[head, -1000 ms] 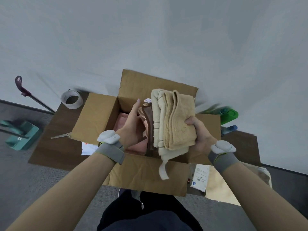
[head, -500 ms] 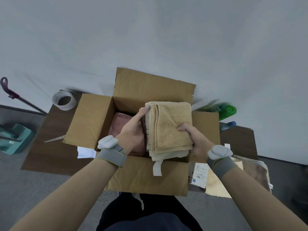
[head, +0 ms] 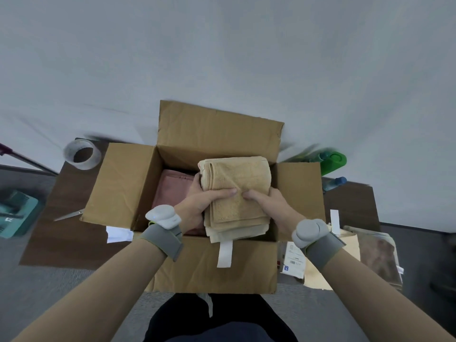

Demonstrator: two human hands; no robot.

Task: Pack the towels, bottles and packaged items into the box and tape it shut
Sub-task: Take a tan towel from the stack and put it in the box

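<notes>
- A teal bin [head: 14,213] sits on the floor past the tabletop's left edge
- A tape roll [head: 82,154] stands at the far left corner of the table [head: 61,243]
- Scissors [head: 70,215] lie nearer the left edge, their handles just beside the box's left flap
- A white paper [head: 118,234] pokes out from under the box at its near left corner
- The box [head: 212,265] fills the middle of the tabletop with all four flaps open; the near flap hangs over the near edge
- A pink towel [head: 172,191] lies flat in the box's left half
- The left hand [head: 197,206] grips the left side of the tan towels [head: 237,193], with the thumb across the top and the fingers curled round the edge
- The folded tan towels are held over the box's right half, beside the pink towel; a white tag [head: 225,253] hangs from them over the near wall
- The right hand [head: 269,203] grips their right side, and its thumb on top almost meets the left thumb
- A green bottle [head: 333,161] and a blue-capped bottle [head: 334,182] lie behind the right flap, at the far right corner
- A labelled packet [head: 293,260] lies at the near edge, just right of the box, partly hidden by the right wrist
- A brown towel [head: 377,255] lies at the near right corner
</notes>
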